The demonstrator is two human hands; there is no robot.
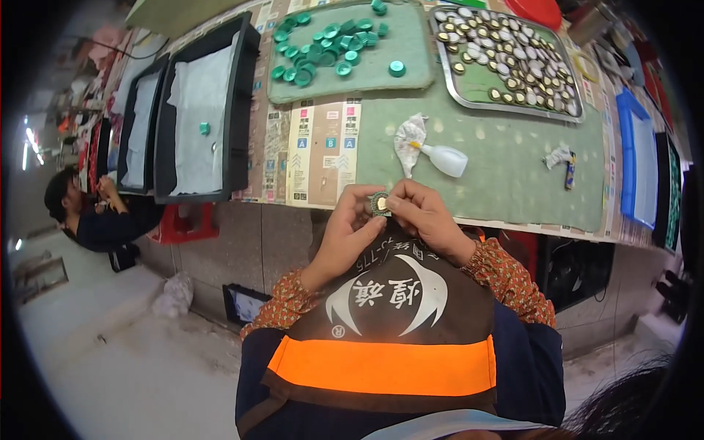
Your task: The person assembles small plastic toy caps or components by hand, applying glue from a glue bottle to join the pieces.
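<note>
At the table's front edge I hold a small round green cap (378, 199) with a ridged rim, a gold disc (382, 204) showing in its face. My left hand (346, 233) is closed, pinching the cap between thumb and fingers from the left. From the right, my right hand (425, 214) is closed too, its thumb and forefinger against the disc and the cap's edge. My fingers cover part of the cap. Just beyond the hands lie a white squeeze bottle (446, 160) with a yellow tip and a crumpled white tissue (408, 150).
A green board (308, 89) carries many loose green caps. Gold and white discs fill a metal tray (469, 103) at the back right. A black tray (233, 147) lined with white sheet holds one green cap. A blue tray (632, 158) stands right. Another person (92, 213) works far left.
</note>
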